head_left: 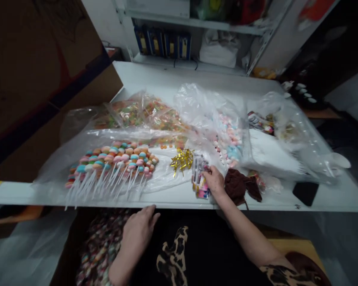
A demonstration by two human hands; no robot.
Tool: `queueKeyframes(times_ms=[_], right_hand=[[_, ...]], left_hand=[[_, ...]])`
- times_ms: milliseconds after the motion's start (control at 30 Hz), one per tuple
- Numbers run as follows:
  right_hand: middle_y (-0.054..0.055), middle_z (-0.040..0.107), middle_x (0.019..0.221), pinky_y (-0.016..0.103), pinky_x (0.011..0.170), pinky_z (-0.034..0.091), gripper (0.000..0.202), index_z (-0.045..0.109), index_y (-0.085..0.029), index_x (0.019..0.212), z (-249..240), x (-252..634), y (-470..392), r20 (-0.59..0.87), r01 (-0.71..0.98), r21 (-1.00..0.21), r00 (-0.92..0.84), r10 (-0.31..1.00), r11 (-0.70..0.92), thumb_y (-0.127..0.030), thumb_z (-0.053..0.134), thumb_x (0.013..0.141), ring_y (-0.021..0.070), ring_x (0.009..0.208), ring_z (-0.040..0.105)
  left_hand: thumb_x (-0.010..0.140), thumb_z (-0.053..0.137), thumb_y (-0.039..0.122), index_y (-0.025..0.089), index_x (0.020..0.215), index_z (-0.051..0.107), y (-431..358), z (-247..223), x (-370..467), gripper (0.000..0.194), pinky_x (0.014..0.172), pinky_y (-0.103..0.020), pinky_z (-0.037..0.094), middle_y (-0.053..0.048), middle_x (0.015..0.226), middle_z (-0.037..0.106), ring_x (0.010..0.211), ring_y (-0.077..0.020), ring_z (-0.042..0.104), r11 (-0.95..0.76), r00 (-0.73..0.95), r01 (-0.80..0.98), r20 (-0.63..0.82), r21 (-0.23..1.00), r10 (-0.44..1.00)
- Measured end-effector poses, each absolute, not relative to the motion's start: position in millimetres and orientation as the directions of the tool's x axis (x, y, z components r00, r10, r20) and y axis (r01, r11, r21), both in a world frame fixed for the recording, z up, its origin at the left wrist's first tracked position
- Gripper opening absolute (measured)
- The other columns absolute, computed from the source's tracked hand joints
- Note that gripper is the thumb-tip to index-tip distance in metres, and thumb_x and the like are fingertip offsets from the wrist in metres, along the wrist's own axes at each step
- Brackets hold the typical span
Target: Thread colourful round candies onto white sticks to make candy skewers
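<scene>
My right hand rests on a pile of small printed wrappers, its fingertips pinched at the pile's right side. My left hand hovers by the table's front edge, empty, thumb apart from the fingers. To the left lie many candy lollipops in pastel colours, white sticks pointing towards me. Between them and the wrappers sits a heap of gold twist ties. A dark brown cloth lies just right of my right hand.
Behind are clear bags of orange-green candies and pastel candies. White bags and a black flat object lie right. A large cardboard box stands left. Below the table are many wrapped candies.
</scene>
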State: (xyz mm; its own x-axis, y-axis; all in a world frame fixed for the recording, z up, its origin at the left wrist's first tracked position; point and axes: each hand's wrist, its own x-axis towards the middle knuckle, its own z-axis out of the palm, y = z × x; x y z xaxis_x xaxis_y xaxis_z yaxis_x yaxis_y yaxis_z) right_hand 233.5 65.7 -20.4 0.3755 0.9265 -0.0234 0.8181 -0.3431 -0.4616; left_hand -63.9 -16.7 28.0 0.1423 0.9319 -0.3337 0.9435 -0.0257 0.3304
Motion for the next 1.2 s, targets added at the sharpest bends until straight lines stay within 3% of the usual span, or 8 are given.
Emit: queueKeyframes(times_ms=[167, 300, 467, 633, 767, 900, 1100, 1200], right_hand=[[0.004, 0.065, 0.079, 0.025, 0.062, 0.036, 0.023, 0.068, -0.021, 0.083, -12.8, 238.8, 58.8, 0.182, 0.923, -0.333, 0.264, 0.947, -0.193, -0.029, 0.049, 0.094, 0.0158, 0.07, 0.058], [0.007, 0.065, 0.082, 0.029, 0.071, 0.037, 0.022, 0.068, -0.019, 0.092, -4.2, 243.0, 51.6, 0.363, 0.97, -0.21, 0.197, 0.911, -0.126, -0.025, 0.047, 0.096, 0.0191, 0.078, 0.057], [0.01, 0.067, 0.097, 0.036, 0.081, 0.038, 0.022, 0.068, -0.019, 0.106, 10.3, 224.9, 29.0, 0.545, 0.978, -0.164, -0.019, 0.838, 0.129, -0.024, 0.051, 0.093, 0.023, 0.088, 0.054], [0.011, 0.064, 0.113, 0.04, 0.089, 0.041, 0.028, 0.064, -0.022, 0.116, 20.7, 186.0, 20.1, 0.412, 0.792, -0.483, -0.171, 0.895, 0.374, -0.026, 0.051, 0.092, 0.0245, 0.102, 0.055], [0.008, 0.064, 0.106, 0.034, 0.076, 0.047, 0.039, 0.059, -0.021, 0.117, 18.5, 167.2, 36.1, 0.03, 0.376, -0.926, 0.014, 0.999, 0.022, -0.038, 0.059, 0.082, 0.02, 0.088, 0.059], [-0.002, 0.056, 0.065, 0.027, 0.062, 0.042, 0.023, 0.059, -0.019, 0.075, 15.1, 151.3, 49.3, -0.312, 0.08, -0.95, -0.173, 0.934, -0.302, -0.041, 0.064, 0.071, 0.0135, 0.062, 0.052], [-0.005, 0.047, 0.056, 0.025, 0.057, 0.032, 0.026, 0.054, -0.019, 0.062, 21.1, 138.0, 55.0, -0.327, 0.185, -0.94, -0.234, 0.916, -0.288, -0.042, 0.06, 0.074, 0.0114, 0.057, 0.041], [-0.005, 0.047, 0.058, 0.025, 0.058, 0.032, 0.026, 0.054, -0.02, 0.064, 25.8, 124.8, 58.0, -0.319, 0.192, -0.94, -0.211, 0.924, -0.281, -0.043, 0.063, 0.072, 0.0118, 0.059, 0.042]], left_hand=[[0.082, 0.055, 0.035, 0.019, 0.085, 0.072, 6.2, 14.9, -17.0, 0.024, 0.075, -0.03, 0.046, -0.007, 0.084, 0.073, 0.082, -0.023, 0.066, 0.171, 0.343, 0.516, -0.385, 0.839, 0.857], [0.076, 0.063, 0.038, 0.015, 0.076, 0.072, 25.8, 15.1, 18.8, 0.025, 0.063, -0.028, 0.043, -0.004, 0.064, 0.066, 0.063, -0.0177, 0.057, 0.301, 0.363, 0.253, -0.378, 0.92, 0.852], [0.063, 0.078, 0.035, 0.016, 0.089, 0.074, 43.1, 34.8, 55.8, 0.033, 0.073, -0.027, 0.046, -0.008, 0.09, 0.072, 0.082, -0.019, 0.061, 0.32, 0.217, -0.041, -0.304, 0.947, 0.928], [0.065, 0.078, 0.042, 0.013, 0.075, 0.07, 49.7, 28.9, 54.2, 0.032, 0.059, -0.024, 0.044, -0.003, 0.068, 0.065, 0.06, -0.0114, 0.055, 0.409, 0.082, -0.369, -0.409, 0.835, 0.909], [0.059, 0.083, 0.04, 0.011, 0.08, 0.072, 50.8, 25.0, 30.9, 0.038, 0.057, -0.022, 0.044, -0.004, 0.075, 0.066, 0.061, -0.0103, 0.057, 0.44, 0.042, -0.501, -0.487, 0.745, 0.873], [0.059, 0.083, 0.041, 0.011, 0.086, 0.073, 49.7, 31.0, 16.2, 0.041, 0.051, -0.018, 0.038, 0.002, 0.063, 0.057, 0.053, -0.0057, 0.049, 0.383, -0.021, -0.553, -0.472, 0.74, 0.881], [0.054, 0.085, 0.037, 0.009, 0.078, 0.071, 40.4, 30.0, -4.6, 0.039, 0.051, -0.023, 0.039, -0.002, 0.062, 0.062, 0.05, -0.0087, 0.051, 0.538, 0.078, -0.462, -0.572, 0.705, 0.816], [0.052, 0.085, 0.034, 0.011, 0.06, 0.064, 38.7, 23.6, -12.9, 0.032, 0.051, -0.022, 0.036, -0.001, 0.055, 0.059, 0.048, -0.0071, 0.047, 0.409, -0.114, -0.484, -0.519, 0.774, 0.847]])
